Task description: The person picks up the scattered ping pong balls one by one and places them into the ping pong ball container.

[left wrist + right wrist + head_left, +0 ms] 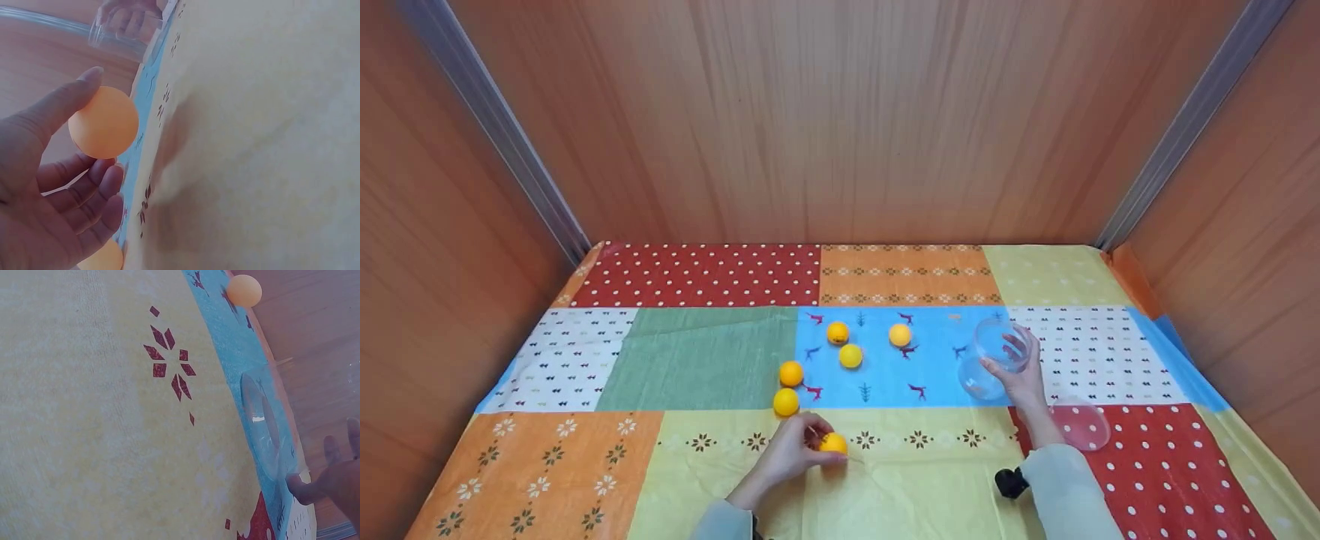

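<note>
My left hand (pixel 787 452) pinches an orange table tennis ball (pixel 833 444) between thumb and fingertips over the yellow patch of the cloth. In the left wrist view, that ball (pixel 104 122) sits at the thumb tip, with the other fingers curled below it. My right hand (pixel 1024 379) grips a clear plastic jar (pixel 979 379) by its side, on or just over the blue patch; its mouth faces up. The jar's round base (pixel 261 427) shows in the right wrist view, beside the thumb. Near my left hand lie two more orange balls, one of them a close ball (pixel 786 402).
On the blue patch lie an orange ball (pixel 838 333), a yellower ball (pixel 851 355) and a paler ball (pixel 900 335). A clear round lid (pixel 1081 426) lies by my right forearm. Wood-patterned walls (pixel 847 135) enclose the cloth-covered table (pixel 712 360).
</note>
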### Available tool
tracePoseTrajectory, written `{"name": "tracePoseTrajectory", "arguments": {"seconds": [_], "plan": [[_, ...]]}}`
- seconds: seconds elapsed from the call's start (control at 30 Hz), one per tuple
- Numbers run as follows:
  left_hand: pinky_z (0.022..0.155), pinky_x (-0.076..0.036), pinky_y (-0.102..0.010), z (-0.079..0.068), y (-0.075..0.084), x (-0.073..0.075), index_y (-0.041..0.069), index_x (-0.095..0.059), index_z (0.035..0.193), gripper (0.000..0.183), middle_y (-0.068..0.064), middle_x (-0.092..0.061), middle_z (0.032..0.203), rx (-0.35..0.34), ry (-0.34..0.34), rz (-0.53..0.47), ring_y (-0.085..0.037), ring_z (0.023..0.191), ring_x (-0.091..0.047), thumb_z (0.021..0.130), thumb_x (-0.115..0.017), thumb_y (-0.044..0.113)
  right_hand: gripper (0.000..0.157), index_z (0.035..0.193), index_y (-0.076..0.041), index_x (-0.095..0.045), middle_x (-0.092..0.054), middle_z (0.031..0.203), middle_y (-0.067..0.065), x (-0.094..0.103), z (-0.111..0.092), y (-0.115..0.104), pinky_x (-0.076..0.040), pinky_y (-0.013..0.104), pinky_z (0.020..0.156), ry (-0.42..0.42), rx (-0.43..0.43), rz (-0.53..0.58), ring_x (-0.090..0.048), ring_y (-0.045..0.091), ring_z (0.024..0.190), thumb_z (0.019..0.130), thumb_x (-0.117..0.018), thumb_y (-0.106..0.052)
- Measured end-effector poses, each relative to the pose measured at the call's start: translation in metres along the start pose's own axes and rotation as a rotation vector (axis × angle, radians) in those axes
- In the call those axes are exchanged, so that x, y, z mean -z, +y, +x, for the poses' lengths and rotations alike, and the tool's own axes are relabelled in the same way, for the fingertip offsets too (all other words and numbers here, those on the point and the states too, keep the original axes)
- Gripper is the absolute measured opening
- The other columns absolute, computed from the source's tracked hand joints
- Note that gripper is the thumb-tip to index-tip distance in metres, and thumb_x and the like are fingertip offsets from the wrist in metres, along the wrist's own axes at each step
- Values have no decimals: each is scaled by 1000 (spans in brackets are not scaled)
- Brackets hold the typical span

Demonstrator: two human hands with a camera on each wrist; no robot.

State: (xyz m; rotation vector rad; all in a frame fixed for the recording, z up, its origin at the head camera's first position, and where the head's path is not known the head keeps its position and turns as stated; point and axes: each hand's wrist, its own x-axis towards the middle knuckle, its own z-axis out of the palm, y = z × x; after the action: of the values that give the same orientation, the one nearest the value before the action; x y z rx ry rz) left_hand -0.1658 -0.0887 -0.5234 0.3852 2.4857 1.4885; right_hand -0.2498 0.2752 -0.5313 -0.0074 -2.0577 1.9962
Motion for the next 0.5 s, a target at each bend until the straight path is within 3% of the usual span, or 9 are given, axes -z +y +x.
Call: {"name": "tracePoseTrajectory", "arguments": {"seconds": [0.1,0.3,0.5], "plan": [[62,-40,-22,3,1,-3,4,-61,88,37,0,-52,79,0,5,-15,-23,72,-49,65,-78,28,78,135,-6,-22,-34,131,19,-1,0,1,-32,32,93,3,11,5,-30,34,121,73,-68,3],[61,-40,-22,10,4,-8,4,-61,88,37,-1,-52,78,-3,18,-24,-21,70,-48,66,-78,27,77,135,-6,-23,-35,130,17,-1,0,2,-29,42,97,4,16,-4,-30,34,121,73,-68,3],[64,-42,-23,16,4,-13,4,-61,90,38,-1,-54,81,6,32,-32,-19,72,-49,66,-78,28,77,135,-8,-22,-35,129,13,-1,0,0,-31,37,96,0,-3,-6,-33,26,118,74,-67,4]]}}
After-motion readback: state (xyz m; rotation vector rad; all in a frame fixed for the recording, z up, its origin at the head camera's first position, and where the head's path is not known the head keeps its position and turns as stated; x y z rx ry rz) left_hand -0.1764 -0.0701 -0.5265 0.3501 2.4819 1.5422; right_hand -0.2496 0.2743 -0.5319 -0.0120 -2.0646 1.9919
